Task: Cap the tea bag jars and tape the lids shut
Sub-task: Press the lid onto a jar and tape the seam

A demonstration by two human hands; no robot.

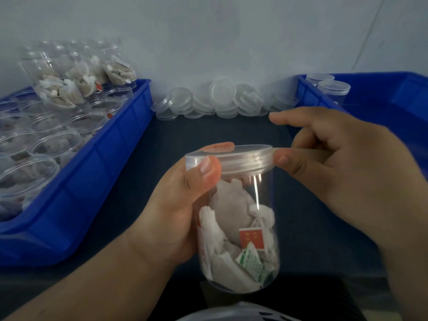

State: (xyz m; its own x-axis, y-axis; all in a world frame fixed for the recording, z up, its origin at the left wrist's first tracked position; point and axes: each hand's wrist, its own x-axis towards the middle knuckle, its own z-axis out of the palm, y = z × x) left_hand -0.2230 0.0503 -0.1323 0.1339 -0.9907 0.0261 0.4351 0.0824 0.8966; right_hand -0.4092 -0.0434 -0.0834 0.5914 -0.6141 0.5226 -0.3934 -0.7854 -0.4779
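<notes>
Hovering over the worktop (208, 133), the capped jar (266, 193) of tea bags (231, 212) is clasped by the left grip (176, 205), thumb on the lid (243, 158); a tape strip (308, 151) at the lid's rim is pinched by the right grip (342, 163).

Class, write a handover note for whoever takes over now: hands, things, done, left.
Left hand grips the clear plastic tea bag jar, thumb on its clear screw lid.
Right hand pinches what looks like a clear tape strip at the lid's rim.
Done: this jar capped; two capped jars in right blue tray.
Remaining: finish taping; open jars in left blue tray; spare lids by the wall.
</notes>
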